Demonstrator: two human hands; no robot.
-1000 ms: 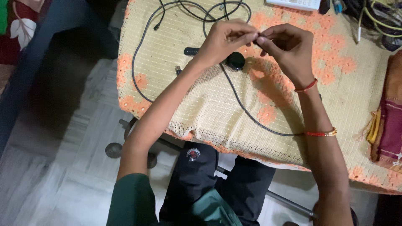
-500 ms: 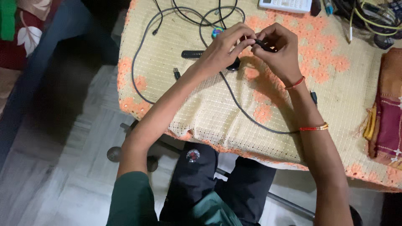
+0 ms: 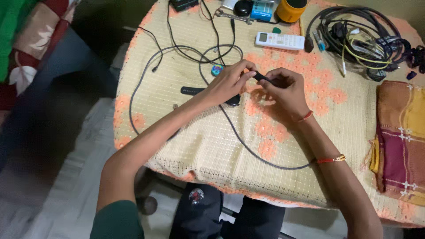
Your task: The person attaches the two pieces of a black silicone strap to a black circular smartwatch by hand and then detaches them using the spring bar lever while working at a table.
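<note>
1. Black small plug: one, being pinched between both hands, left hand and right hand, above the desk.
2. One grey cable is lying looped beneath them.
3. One white remote is sitting behind.

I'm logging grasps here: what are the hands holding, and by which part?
Both the left hand and right hand pinch a small black piece by its ends; what it is cannot be told.

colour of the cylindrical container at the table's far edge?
Yellow-orange body with a dark top, on the cylindrical container; the head view shows it, partly cropped by the frame's top.
</note>
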